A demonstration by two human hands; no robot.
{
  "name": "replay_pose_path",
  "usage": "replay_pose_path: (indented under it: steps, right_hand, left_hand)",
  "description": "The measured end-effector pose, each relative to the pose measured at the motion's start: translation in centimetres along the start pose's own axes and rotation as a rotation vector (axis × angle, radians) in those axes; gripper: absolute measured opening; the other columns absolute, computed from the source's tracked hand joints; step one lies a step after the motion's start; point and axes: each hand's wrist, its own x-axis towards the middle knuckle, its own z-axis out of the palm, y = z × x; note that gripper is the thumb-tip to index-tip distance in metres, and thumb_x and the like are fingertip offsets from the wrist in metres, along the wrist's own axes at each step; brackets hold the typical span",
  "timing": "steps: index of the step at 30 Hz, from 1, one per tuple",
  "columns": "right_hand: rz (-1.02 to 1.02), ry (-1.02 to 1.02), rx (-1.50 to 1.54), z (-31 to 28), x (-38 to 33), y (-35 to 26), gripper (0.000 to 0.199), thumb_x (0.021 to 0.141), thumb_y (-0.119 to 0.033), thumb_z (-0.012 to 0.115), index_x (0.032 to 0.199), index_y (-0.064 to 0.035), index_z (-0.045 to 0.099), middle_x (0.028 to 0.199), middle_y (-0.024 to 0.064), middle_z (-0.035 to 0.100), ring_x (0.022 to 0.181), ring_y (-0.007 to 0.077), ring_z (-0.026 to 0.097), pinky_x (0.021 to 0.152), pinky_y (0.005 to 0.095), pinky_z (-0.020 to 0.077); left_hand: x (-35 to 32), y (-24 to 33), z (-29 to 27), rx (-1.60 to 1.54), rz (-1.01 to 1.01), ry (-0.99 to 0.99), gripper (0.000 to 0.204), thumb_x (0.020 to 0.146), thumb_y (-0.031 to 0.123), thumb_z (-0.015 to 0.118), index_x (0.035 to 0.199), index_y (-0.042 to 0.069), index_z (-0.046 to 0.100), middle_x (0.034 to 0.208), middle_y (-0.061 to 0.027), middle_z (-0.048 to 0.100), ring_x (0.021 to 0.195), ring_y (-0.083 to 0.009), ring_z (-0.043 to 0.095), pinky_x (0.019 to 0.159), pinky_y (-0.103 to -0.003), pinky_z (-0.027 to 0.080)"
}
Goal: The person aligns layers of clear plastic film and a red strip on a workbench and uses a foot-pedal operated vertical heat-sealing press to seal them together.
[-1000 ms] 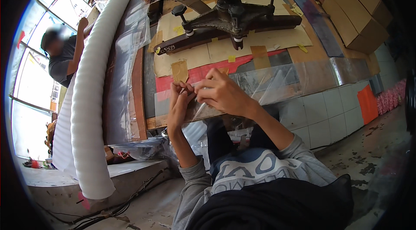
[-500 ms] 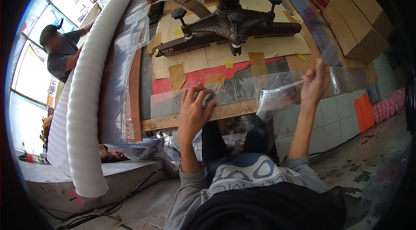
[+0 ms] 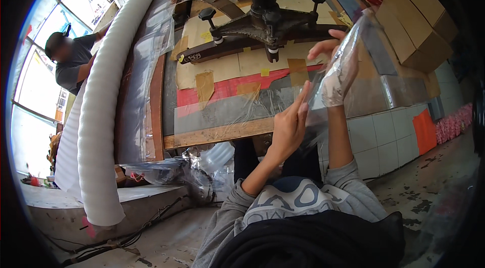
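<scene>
A piece of clear plastic film [image 3: 331, 78] is raised in the air in front of the table, wrinkled and shiny. My right hand [image 3: 347, 68] is behind it and shows through, its fingers apart and pointing left. At the film's lower left edge is my left hand [image 3: 289, 131], palm turned toward the film and fingers stretched upward, touching or very close to it. Whether any finger pinches the film is hard to see. A flat clear sheet [image 3: 222, 111] lies along the table's front edge, over grey and red material.
A dark metal press head with a cross-shaped foot [image 3: 268, 25] stands over the taped board [image 3: 235, 71]. To the left lies a long white foam roll [image 3: 103, 106], with another person [image 3: 73, 61] beyond it. A cardboard box [image 3: 417, 25] is at the right.
My left hand has moved right and lost its curled shape; its fingers now stretch up. My right hand has shifted left, and the film has swung up in front of it.
</scene>
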Motion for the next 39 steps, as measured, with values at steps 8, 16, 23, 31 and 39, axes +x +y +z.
replay_pose_path:
  steps: [8, 16, 23, 31, 39]
  right_hand:
    - [0.685, -0.173, -0.532, -1.5, -1.5, -2.2, 0.035, 0.083, -0.016, 0.065, 0.111, -0.0043, 0.048, 0.065, 0.0077, 0.061, 0.05, 0.0133, 0.055, 0.049, 0.0259, 0.044]
    - [0.593, -0.478, -1.062, -2.9, -3.7, -2.8, 0.03, 0.08, -0.02, 0.063, 0.104, -0.0015, 0.062, 0.072, 0.0168, 0.064, 0.072, 0.0316, 0.064, 0.066, 0.0386, 0.0485]
    - [0.45, -0.495, -0.899, -3.2, -4.5, -2.2, 0.026, 0.083, -0.015, 0.059, 0.102, 0.0018, 0.065, 0.06, 0.0136, 0.062, 0.051, 0.0134, 0.057, 0.051, 0.0294, 0.0437]
    - [0.661, -0.439, -0.743, -3.2, -5.4, -3.9, 0.025, 0.088, -0.011, 0.051, 0.104, 0.0036, 0.063, 0.06, 0.0157, 0.061, 0.049, 0.0146, 0.057, 0.05, 0.0289, 0.0432]
    - [0.684, -0.351, -0.598, -3.8, -7.0, -2.0, 0.027, 0.09, -0.01, 0.049, 0.11, 0.0042, 0.06, 0.059, 0.0107, 0.06, 0.046, 0.0102, 0.056, 0.048, 0.0272, 0.0437]
  left_hand:
    - [1.1, -2.9, -2.0, -0.479, -0.276, -0.438, 0.046, 0.101, 0.028, 0.032, 0.125, -0.008, 0.047, 0.104, -0.0168, 0.064, 0.096, -0.0223, 0.063, 0.084, -0.031, 0.051]
    - [-1.8, -0.8, -0.3, -0.29, -0.257, -0.062, 0.073, 0.091, 0.004, 0.05, 0.143, 0.004, -0.002, 0.096, -0.0141, 0.061, 0.08, -0.019, 0.066, 0.068, -0.028, 0.053]
    - [-2.1, -1.2, -1.1, -0.124, -0.153, -0.044, 0.073, 0.089, 0.005, 0.052, 0.141, -0.002, 0.002, 0.085, -0.0137, 0.062, 0.077, -0.0235, 0.067, 0.069, -0.03, 0.05]
    - [-3.2, -0.9, -2.2, -0.09, -0.144, -0.096, 0.063, 0.089, 0.011, 0.056, 0.138, -0.006, 0.021, 0.081, -0.0135, 0.064, 0.072, -0.0239, 0.065, 0.066, -0.031, 0.049]
    - [-4.9, 0.3, -2.3, -0.056, -0.086, -0.088, 0.048, 0.088, 0.002, 0.054, 0.133, 0.0, 0.038, 0.1, -0.0108, 0.06, 0.094, -0.0146, 0.061, 0.079, -0.028, 0.05]
